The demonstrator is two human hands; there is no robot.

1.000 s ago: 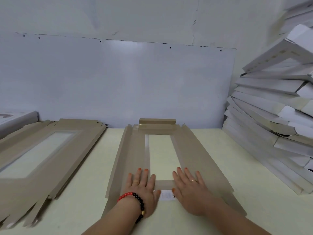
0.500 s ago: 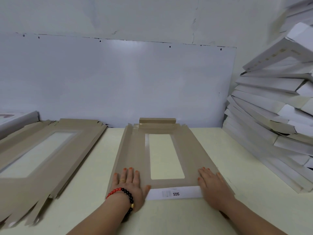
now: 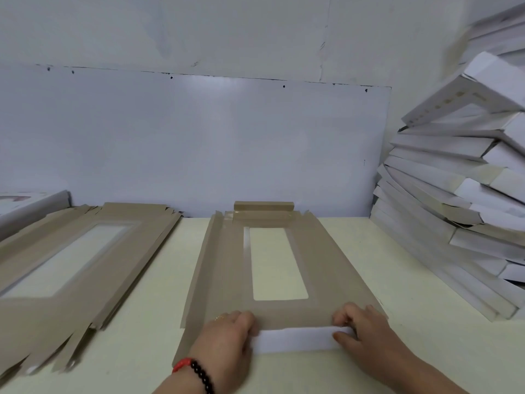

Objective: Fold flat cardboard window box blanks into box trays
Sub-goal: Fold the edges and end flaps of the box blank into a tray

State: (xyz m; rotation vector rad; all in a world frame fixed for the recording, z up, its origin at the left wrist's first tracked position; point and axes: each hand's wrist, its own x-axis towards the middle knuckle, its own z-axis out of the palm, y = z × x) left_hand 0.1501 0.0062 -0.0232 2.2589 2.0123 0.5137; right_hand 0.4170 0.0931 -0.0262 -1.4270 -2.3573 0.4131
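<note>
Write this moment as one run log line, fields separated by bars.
step: folding near flap | blank flat on table | left hand grips flap | right hand grips flap

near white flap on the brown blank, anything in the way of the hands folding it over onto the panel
Nothing visible. Both hands already grip the white near flap, and the flat brown cardboard window blank beyond it lies bare.

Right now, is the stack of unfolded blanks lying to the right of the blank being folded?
No, the stack of unfolded blanks lies left of the blank being folded; finished white trays are piled on the right.
</note>
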